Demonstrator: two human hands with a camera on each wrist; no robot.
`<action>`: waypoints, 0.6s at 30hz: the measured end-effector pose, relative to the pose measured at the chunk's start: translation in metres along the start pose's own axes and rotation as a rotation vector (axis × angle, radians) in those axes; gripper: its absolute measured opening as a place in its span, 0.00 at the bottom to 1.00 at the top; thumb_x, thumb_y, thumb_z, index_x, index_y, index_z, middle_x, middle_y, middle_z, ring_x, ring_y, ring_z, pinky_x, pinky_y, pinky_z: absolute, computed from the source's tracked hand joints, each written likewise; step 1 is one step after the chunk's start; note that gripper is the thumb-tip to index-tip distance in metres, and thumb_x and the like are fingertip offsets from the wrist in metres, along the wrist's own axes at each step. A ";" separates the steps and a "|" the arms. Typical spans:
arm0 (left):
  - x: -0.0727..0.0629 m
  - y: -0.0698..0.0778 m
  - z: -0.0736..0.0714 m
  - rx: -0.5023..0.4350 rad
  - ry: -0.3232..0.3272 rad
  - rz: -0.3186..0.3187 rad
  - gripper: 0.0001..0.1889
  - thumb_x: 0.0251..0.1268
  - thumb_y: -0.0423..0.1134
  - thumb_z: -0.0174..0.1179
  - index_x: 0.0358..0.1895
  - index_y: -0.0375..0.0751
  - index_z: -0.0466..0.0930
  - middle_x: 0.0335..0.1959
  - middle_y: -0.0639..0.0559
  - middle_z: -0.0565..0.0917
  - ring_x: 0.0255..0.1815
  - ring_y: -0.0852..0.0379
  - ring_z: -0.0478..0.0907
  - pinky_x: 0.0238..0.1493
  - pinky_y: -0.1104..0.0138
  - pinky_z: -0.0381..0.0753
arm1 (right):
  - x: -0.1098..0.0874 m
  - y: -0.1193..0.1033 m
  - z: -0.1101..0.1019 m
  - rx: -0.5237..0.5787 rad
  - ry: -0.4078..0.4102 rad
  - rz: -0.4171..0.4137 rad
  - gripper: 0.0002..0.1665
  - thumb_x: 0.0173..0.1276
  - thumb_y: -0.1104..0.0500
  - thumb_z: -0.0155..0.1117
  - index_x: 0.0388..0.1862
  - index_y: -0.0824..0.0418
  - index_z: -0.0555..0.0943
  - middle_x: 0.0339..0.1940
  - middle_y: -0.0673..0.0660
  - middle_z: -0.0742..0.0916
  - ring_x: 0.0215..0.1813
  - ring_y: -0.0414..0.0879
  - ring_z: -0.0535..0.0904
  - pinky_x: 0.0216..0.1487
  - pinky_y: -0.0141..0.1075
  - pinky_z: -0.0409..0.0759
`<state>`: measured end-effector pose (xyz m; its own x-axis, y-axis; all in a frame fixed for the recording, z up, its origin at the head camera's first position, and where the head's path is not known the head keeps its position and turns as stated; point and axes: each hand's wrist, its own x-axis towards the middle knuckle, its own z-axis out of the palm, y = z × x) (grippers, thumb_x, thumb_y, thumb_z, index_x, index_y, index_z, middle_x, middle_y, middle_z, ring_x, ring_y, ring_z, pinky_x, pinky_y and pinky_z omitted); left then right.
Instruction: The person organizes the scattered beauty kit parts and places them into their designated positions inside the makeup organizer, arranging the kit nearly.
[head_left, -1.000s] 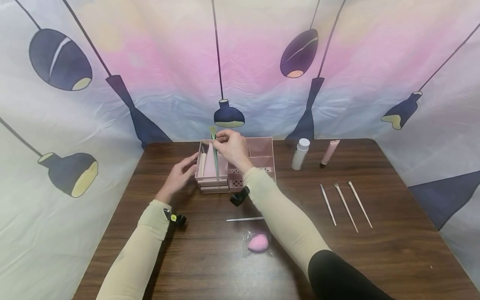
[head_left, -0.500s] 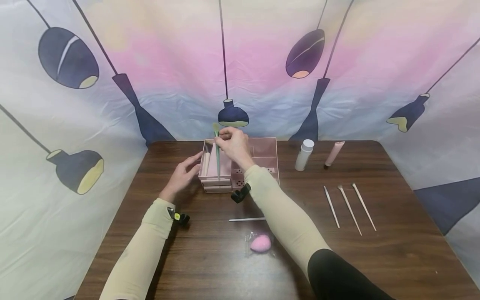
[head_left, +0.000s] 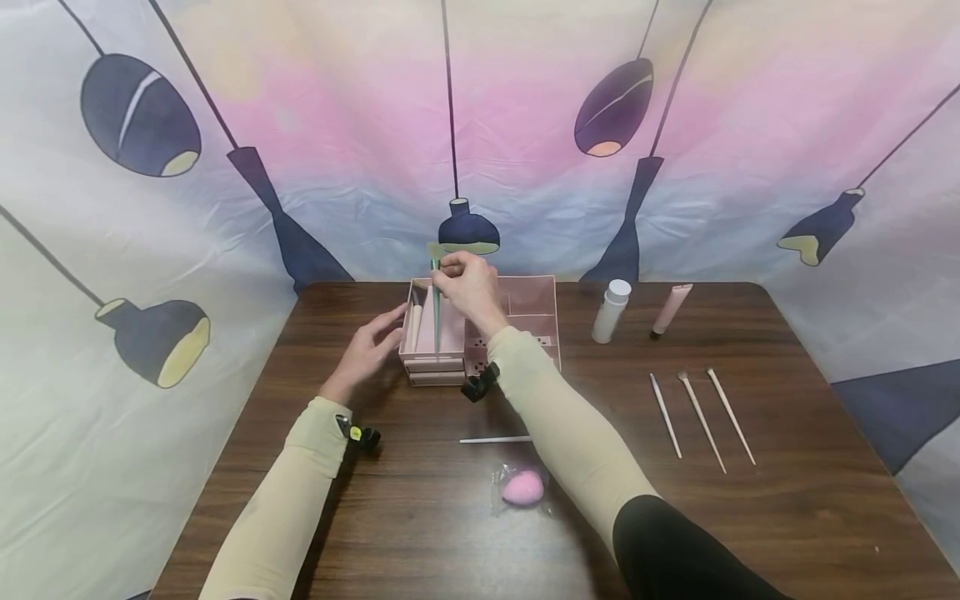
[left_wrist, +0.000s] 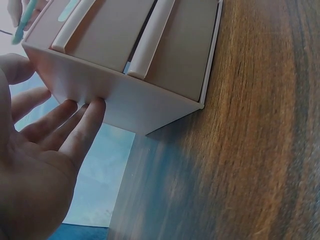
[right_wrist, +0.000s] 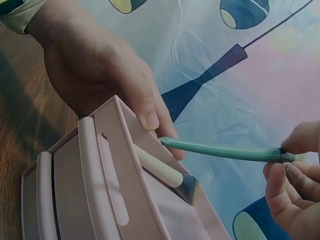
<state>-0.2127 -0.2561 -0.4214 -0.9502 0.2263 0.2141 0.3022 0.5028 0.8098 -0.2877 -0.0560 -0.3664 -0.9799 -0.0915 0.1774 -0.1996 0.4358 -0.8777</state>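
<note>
A pink makeup organizer (head_left: 437,377) with drawers and open compartments stands at the back of the table. My left hand (head_left: 366,354) rests its extended fingertips against the organizer's left side wall (left_wrist: 120,97). In my right hand (head_left: 471,292), thumb and fingers pinch a green makeup brush (right_wrist: 220,150) close to its bristle end. The handle points down over the left compartment, bristles up. Inside that compartment, a pale-handled makeup brush (right_wrist: 162,170) leans with its dark bristles up. My right hand and forearm cover part of the organizer in the head view.
Right of the organizer stand a white bottle (head_left: 611,312) and a pink tube (head_left: 671,311). Three slim brushes (head_left: 702,423) lie at the right. Nearer the front are a white stick (head_left: 495,439) and a pink sponge (head_left: 522,487) in clear wrap. A printed cloth (head_left: 360,150) hangs behind.
The green brush is slightly higher over the compartment than a second ago, still pinched. My left hand keeps its place at the organizer. The whole head view has shifted a little.
</note>
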 end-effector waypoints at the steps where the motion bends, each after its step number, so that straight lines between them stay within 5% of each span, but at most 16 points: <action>1: 0.000 0.000 0.000 -0.003 -0.001 -0.001 0.25 0.74 0.33 0.50 0.72 0.33 0.63 0.70 0.32 0.66 0.70 0.36 0.64 0.70 0.46 0.65 | 0.001 0.000 0.001 0.001 0.000 -0.001 0.15 0.62 0.51 0.68 0.47 0.54 0.85 0.38 0.50 0.90 0.30 0.37 0.85 0.38 0.29 0.83; 18: 0.001 0.000 0.000 -0.006 0.006 0.011 0.25 0.74 0.32 0.51 0.71 0.32 0.63 0.69 0.31 0.67 0.70 0.35 0.65 0.70 0.45 0.64 | 0.004 0.002 0.013 0.009 0.017 0.012 0.14 0.62 0.52 0.70 0.46 0.55 0.86 0.38 0.50 0.90 0.38 0.41 0.86 0.40 0.29 0.83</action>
<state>-0.2140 -0.2559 -0.4212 -0.9471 0.2271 0.2266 0.3127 0.4952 0.8106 -0.2917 -0.0670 -0.3734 -0.9821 -0.0707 0.1746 -0.1879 0.4284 -0.8838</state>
